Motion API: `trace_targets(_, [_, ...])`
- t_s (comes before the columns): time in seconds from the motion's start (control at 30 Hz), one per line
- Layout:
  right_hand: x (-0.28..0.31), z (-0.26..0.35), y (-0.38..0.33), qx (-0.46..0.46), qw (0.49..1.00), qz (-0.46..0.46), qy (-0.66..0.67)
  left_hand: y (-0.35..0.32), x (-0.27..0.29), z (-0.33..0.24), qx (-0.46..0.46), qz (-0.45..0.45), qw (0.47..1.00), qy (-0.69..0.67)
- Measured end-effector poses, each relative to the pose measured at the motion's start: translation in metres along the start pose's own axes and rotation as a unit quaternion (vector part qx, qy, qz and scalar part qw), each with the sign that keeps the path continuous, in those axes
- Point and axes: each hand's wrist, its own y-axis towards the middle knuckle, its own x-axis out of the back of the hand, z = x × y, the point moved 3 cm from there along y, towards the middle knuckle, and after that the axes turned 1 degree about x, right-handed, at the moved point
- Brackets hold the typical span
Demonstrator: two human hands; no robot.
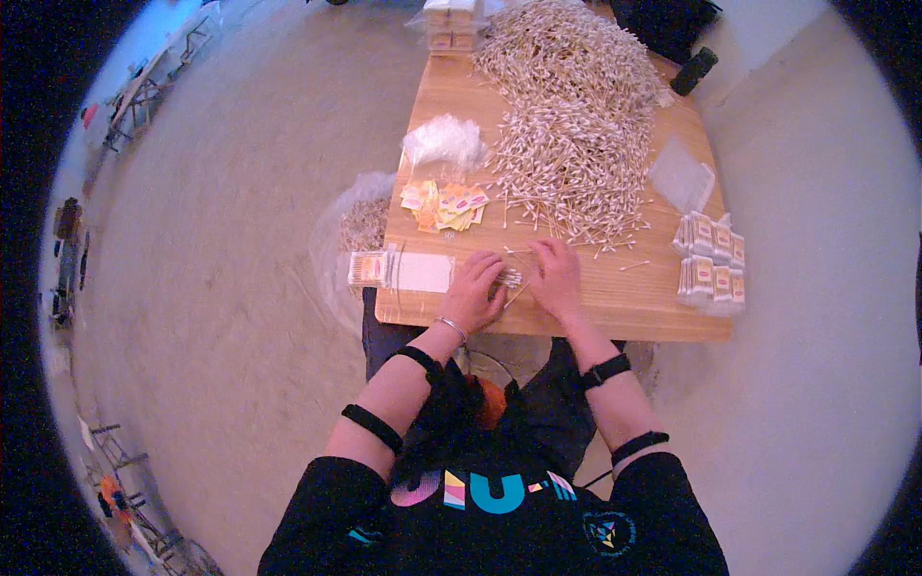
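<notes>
Close to the table's near edge, my left hand (pixel 471 294) curls around a small bunch of cotton swabs (pixel 513 278), whose white tips show between thumb and fingers. My right hand (pixel 557 278) is just to the right, its fingers bent and pinched at a single cotton swab (pixel 519 252) near the tabletop. Its palm side is hidden. Beyond both hands rises a large heap of loose cotton swabs (pixel 576 125), with stray ones scattered along its front. Left of my left hand lies a white rectangular card or sheet (pixel 424 273), beside a filled clear pack of swabs (pixel 368 268).
Printed yellow-and-white cards (pixel 444 205) and crumpled clear plastic (pixel 443 142) lie on the left of the wooden table (pixel 634 312). Stacked swab packs (pixel 711 259) stand at the right edge, below a flat plastic bag (pixel 681 176). More packs (pixel 449 26) sit far left.
</notes>
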Motion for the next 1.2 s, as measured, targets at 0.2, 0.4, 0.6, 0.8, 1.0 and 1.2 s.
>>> trace_targets(0.2, [0.018,-0.005,-0.008,0.092,0.991,0.076,-0.056,0.002,0.0,-0.002,-0.005,-0.014,1.0,-0.015])
trace_targets(0.4, [0.003,-0.014,0.001,0.048,0.997,0.052,-0.026,0.004,0.0,-0.002,-0.02,-0.019,0.999,-0.02])
trace_targets(0.6, [0.015,-0.039,0.001,-0.008,0.998,-0.053,-0.044,0.001,0.002,-0.001,-0.011,-0.017,1.0,-0.018])
trace_targets(0.8, [0.012,-0.046,0.01,-0.025,0.994,-0.048,-0.092,0.004,0.002,-0.005,-0.014,-0.007,1.0,-0.025])
trace_targets(1.0, [-0.028,-0.003,0.019,0.06,0.997,0.043,-0.038,0.006,0.008,-0.011,0.033,-0.035,0.999,-0.013])
trace_targets(1.2, [-0.016,-0.014,0.004,0.04,0.999,0.011,0.0,0.003,0.004,-0.005,0.014,0.003,0.999,0.042])
